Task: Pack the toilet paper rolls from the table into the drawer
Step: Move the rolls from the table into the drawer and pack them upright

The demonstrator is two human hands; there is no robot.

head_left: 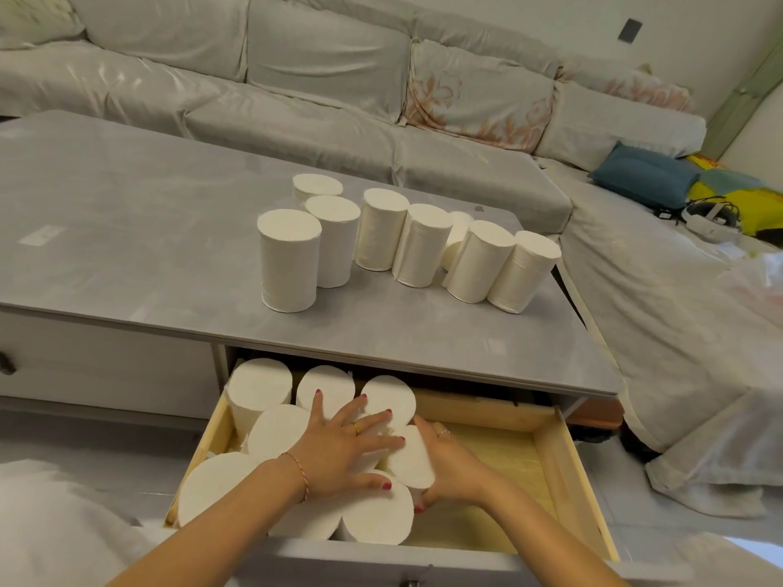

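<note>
Several white toilet paper rolls [381, 228] stand upright on the grey table [127, 213], and one roll lies behind them. Below the table's front edge the wooden drawer [563, 463] is pulled open. Its left half holds several upright rolls [262, 385]. My left hand [343, 442] lies flat with spread fingers on the tops of the rolls in the drawer. My right hand [453, 463] grips the side of one roll [409, 461] at the right edge of the packed group.
The drawer's right half shows its bare wooden floor [504, 455]. A grey sofa [322, 78] runs behind and to the right of the table, with a blue cushion [644, 173] and a white headset [712, 216] on it.
</note>
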